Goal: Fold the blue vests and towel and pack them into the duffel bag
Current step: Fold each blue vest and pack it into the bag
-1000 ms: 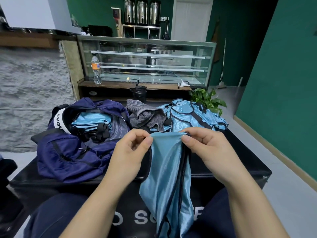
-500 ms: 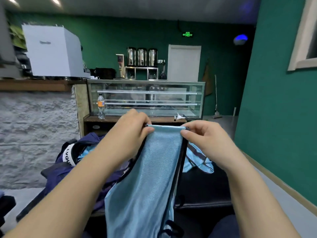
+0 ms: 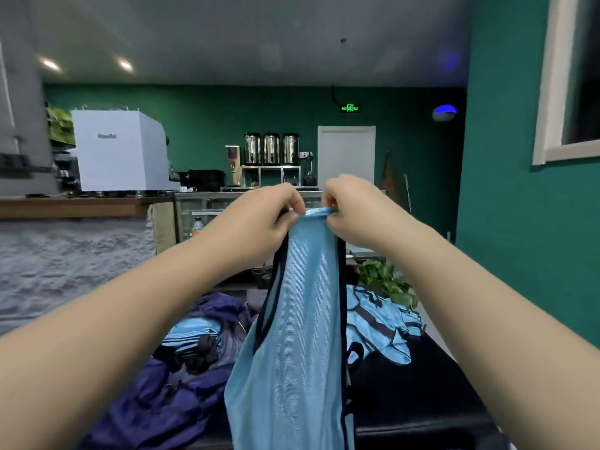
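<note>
Held up by its top edge: a light-blue mesh vest [image 3: 298,336] with dark trim, hanging straight down. Below left, a purple duffel bag [image 3: 152,394], open, with folded blue vests [image 3: 191,332] stacked inside. To the right, more blue vests [image 3: 380,329] heaped loose on a black surface. Towel possibly hidden behind the hanging vest.

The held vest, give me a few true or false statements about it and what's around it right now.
1. Both hands pinch the vest at its top edge. True: left hand, right hand.
2. The vest lies flat on the table. False: it hangs from the grip.
3. The duffel bag is zipped shut. False: it is open, with folded blue cloth inside.
4. More vests lie in a pile to the right. True.
</note>
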{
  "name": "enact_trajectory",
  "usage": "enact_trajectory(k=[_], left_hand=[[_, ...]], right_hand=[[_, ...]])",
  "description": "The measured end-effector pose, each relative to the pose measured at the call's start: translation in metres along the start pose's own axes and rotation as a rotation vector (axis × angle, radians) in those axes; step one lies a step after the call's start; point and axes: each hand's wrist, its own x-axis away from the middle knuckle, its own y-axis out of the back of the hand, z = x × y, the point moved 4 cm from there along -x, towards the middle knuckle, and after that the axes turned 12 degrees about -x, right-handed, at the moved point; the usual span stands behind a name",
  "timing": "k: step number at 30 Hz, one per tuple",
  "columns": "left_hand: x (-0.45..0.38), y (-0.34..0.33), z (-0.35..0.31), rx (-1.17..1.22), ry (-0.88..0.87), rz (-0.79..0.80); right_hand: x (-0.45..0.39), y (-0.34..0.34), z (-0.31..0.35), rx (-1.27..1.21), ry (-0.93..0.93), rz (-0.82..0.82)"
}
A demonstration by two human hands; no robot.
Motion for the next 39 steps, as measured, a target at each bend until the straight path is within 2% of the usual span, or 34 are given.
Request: enact_trajectory(k=[6,8,14,19,23,25,28,33,36,39], left_hand=[[-0.010,0.019,0.005,0.012,0.059,0.012],[-0.015,0.021,0.009,-0.022,0.091,0.038],[-0.028,0.021,0.013,-0.128,0.149,0.164],[-0.035,0.009,0.007,-0.166,0.163,0.153],[-0.038,0.007,0.005,-0.005,0.181,0.053],[-0.039,0.005,0.007,0.190,0.256,0.032],[-0.037,-0.009,0.008,0.587,0.385,0.062],[-0.034,-0.030,0.002,0.932,0.417,0.160],[-0.030,-0.037,-0.005,0.909,0.347,0.247],[-0.019,-0.052,-0.011,0.710,0.194,0.389]], right_hand=[[-0.014,0.014,0.024,0.349,0.086,0.072],[-0.019,0.017,0.028,0.354,0.057,0.085],[-0.025,0.017,0.014,-0.107,-0.150,0.107],[-0.026,0.015,0.001,-0.384,-0.210,0.042],[-0.021,0.016,-0.011,-0.507,-0.182,0.069],[-0.018,0.016,-0.014,-0.518,-0.114,0.044],[-0.015,0.019,-0.015,-0.556,-0.044,-0.007],[-0.013,0.019,-0.019,-0.591,-0.071,-0.044],[-0.015,0.019,-0.024,-0.682,-0.126,-0.182],[-0.015,0.017,-0.028,-0.740,-0.170,-0.265]])
